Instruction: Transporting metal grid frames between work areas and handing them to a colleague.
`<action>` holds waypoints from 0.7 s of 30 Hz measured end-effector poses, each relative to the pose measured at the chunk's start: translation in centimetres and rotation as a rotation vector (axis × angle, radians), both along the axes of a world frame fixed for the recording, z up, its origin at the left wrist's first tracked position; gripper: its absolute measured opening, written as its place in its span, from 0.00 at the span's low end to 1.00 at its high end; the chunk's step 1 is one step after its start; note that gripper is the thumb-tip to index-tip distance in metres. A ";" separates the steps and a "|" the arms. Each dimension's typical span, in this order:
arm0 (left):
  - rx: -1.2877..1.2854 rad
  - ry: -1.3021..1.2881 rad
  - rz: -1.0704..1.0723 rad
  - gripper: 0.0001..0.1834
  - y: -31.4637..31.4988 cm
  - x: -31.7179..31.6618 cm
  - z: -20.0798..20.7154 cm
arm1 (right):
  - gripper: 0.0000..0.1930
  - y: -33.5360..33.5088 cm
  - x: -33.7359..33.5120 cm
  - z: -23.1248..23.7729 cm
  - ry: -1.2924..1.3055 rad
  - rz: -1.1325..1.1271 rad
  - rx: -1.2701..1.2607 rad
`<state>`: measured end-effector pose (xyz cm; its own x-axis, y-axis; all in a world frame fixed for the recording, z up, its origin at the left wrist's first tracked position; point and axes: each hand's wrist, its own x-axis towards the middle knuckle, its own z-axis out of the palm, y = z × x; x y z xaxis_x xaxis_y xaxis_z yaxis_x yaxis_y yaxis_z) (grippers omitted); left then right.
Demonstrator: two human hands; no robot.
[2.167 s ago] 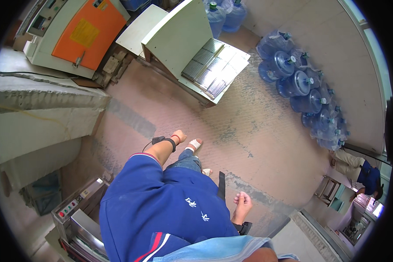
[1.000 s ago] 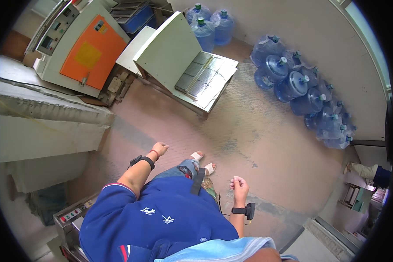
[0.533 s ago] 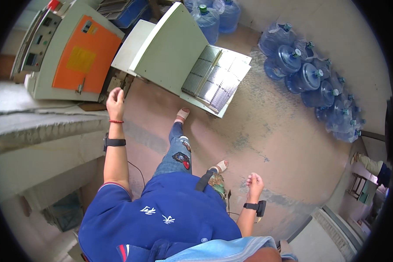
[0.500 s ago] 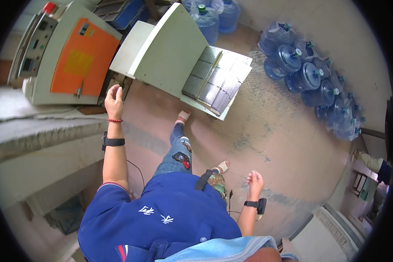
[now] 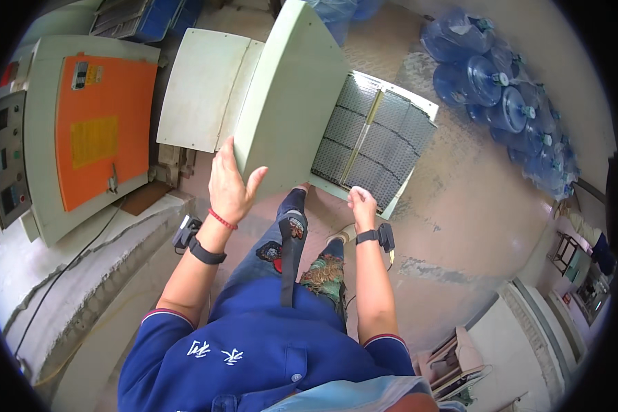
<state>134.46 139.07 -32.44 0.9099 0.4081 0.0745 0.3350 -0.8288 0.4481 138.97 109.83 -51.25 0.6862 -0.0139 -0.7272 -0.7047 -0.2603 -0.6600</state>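
Note:
My left hand [image 5: 231,185] is open, thumb apart, at the near edge of a tall pale-green panel [image 5: 292,103]; its fingertips appear to touch the panel. My right hand [image 5: 362,206] has curled fingers at the near edge of a white shelf [image 5: 429,108] to the right of that panel. What those fingers hold, if anything, is hidden. On the shelf lie silvery patterned sheets [image 5: 395,137] crossed by dark lines, with a pale strip [image 5: 362,134] between the two sides. A lower off-white panel [image 5: 202,89] adjoins the tall panel on its left.
A pale cabinet with an orange door [image 5: 106,130] and a control panel [image 5: 8,158] stands at the left. Several blue water bottles [image 5: 508,106] line the right wall. A cable [image 5: 55,281] runs along the concrete ledge [image 5: 110,268]. Blue crates [image 5: 151,20] stand behind.
I have come closer to the pale-green panel. My left hand has opened and reached its edge. My right hand has moved forward to the shelf's near edge.

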 end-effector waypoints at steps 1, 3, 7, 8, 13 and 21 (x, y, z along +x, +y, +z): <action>-0.003 0.006 -0.018 0.41 0.1 0.3 -0.1 | 0.13 0.5 0.8 -1.4 0.012 0.002 -0.009; -0.071 0.030 -0.016 0.41 0.3 0.5 -0.2 | 0.19 1.3 1.7 -3.8 -0.136 0.042 -0.142; -0.123 0.094 0.016 0.39 0.9 0.7 -0.1 | 0.23 4.2 3.4 -5.7 -0.095 0.012 -0.228; -0.113 0.091 0.008 0.39 1.0 0.7 -0.2 | 0.25 4.7 3.5 -6.2 -0.084 0.008 -0.222; -0.155 0.119 0.011 0.40 1.0 0.9 -0.2 | 0.25 5.6 3.1 -7.8 -0.105 0.028 -0.307; -0.108 0.138 -0.009 0.44 0.7 0.9 -0.4 | 0.30 7.9 4.0 -7.6 -0.054 -0.025 -0.640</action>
<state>135.40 139.73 -32.79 0.9121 0.3988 -0.0949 0.3922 -0.7815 0.4852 142.95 117.76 -58.89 0.7159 -0.4498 -0.5340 -0.6854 -0.5985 -0.4147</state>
